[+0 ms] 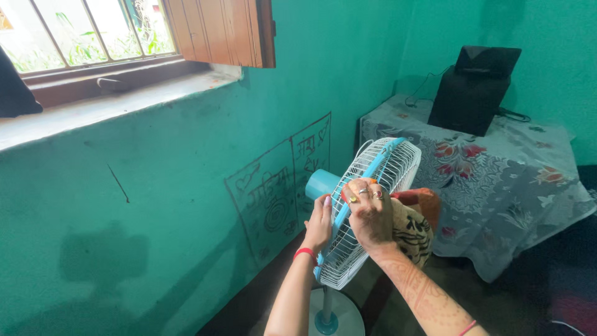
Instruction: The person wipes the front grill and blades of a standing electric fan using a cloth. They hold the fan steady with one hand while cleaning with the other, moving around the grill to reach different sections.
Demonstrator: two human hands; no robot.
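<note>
Both hands, left hand (319, 225), right hand (370, 214), gripping pedestal fan (373, 186) rim, teal wall (186, 186) (scribbled), draped table (497, 180)

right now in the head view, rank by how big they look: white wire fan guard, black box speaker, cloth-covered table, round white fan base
1. cloth-covered table
2. white wire fan guard, though nearness inflates it
3. black box speaker
4. round white fan base, partly cut off

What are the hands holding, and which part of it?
Both hands hold a pedestal fan by its head. The right hand grips the blue rim of the white wire cage; the left hand holds the cage's back side.
</note>
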